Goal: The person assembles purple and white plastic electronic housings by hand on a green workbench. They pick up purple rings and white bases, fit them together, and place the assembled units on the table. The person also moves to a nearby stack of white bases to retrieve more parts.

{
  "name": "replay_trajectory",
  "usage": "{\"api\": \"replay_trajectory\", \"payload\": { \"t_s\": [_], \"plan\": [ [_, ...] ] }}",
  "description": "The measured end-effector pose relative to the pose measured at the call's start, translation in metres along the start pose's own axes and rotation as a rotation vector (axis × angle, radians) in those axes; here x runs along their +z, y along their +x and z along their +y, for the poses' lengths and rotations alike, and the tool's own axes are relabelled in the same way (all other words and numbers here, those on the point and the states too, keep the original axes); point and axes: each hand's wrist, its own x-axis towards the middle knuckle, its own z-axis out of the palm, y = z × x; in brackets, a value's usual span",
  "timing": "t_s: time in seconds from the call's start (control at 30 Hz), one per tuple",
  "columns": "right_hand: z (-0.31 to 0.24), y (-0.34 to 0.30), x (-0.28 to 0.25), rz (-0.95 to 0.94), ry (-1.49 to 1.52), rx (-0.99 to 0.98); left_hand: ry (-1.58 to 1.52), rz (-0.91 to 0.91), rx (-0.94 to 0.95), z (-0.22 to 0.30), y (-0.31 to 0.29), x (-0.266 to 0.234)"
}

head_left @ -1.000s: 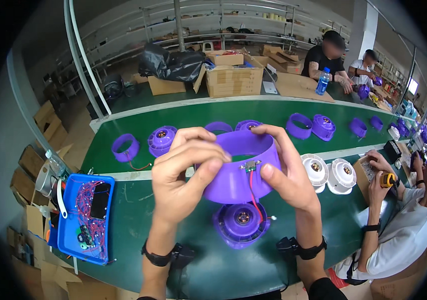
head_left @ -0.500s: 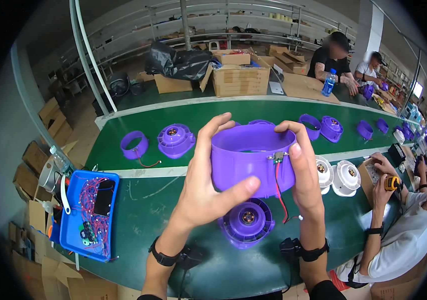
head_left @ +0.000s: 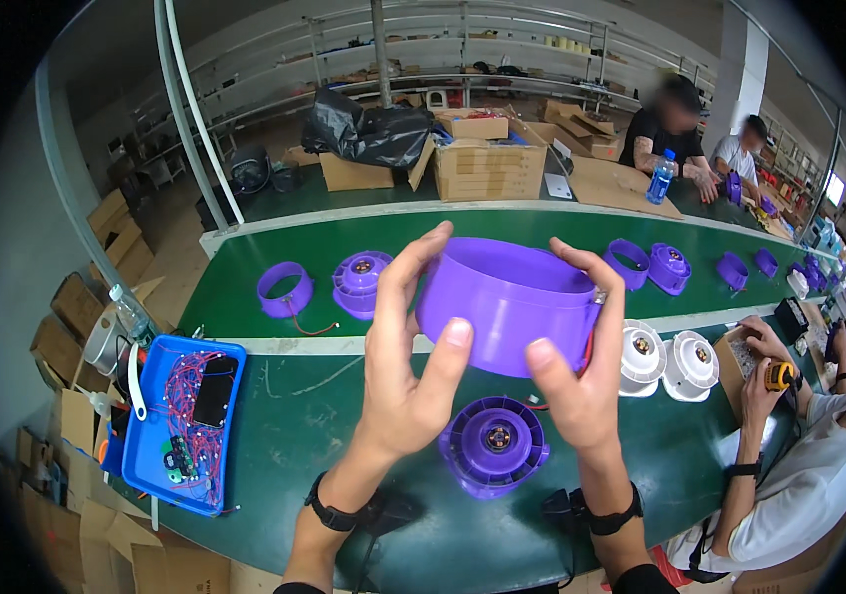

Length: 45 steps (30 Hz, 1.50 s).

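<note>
Between both hands I hold up a purple plastic ring housing above the green bench. My left hand grips its left side, thumb on the front wall and fingers behind. My right hand clasps the right side, thumb low on the front. By the right fingers a small metal connector shows at the housing's edge, with a red wire running down, partly hidden by that hand. Under the held housing, a round purple fan base with a motor in its centre rests on the bench.
At left lies a blue tray with red wires, a phone and a green circuit board. Beyond are a purple ring and another fan base. White fan bases stand at right, near a co-worker holding a yellow tool.
The housing has turned in my hands, so its connector moved from the front to the right edge. My right thumb now presses on the front wall.
</note>
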Motion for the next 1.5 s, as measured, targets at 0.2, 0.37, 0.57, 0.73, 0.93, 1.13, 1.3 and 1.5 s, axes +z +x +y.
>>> {"api": "replay_trajectory", "payload": {
  "t_s": [0.2,0.37,0.57,0.73,0.93,1.13,1.3,1.5],
  "plan": [
    [0.01,0.006,-0.01,0.123,0.435,0.121,0.021,-0.073,0.089,0.004,0.004,-0.011],
    [-0.002,0.007,-0.013,0.062,0.807,0.372,0.093,-0.032,0.088,0.004,0.006,-0.017],
    [-0.004,0.012,-0.017,0.037,0.985,0.527,0.092,-0.075,0.101,0.007,0.008,-0.024],
    [0.007,0.012,-0.025,-0.161,1.009,0.539,0.145,-0.071,0.185,0.01,0.008,-0.03],
    [0.001,0.013,-0.019,-0.051,0.428,0.355,0.281,-0.068,0.254,0.019,0.008,-0.033],
    [0.005,0.007,-0.016,-0.157,0.188,0.081,0.237,-0.12,0.233,0.014,0.007,-0.024],
    [0.005,0.006,-0.013,-0.097,0.23,0.16,0.273,-0.13,0.21,0.012,0.007,-0.023],
    [-0.008,0.011,-0.01,-0.059,0.305,0.276,0.278,-0.119,0.21,0.008,0.007,-0.027]
  ]
}}
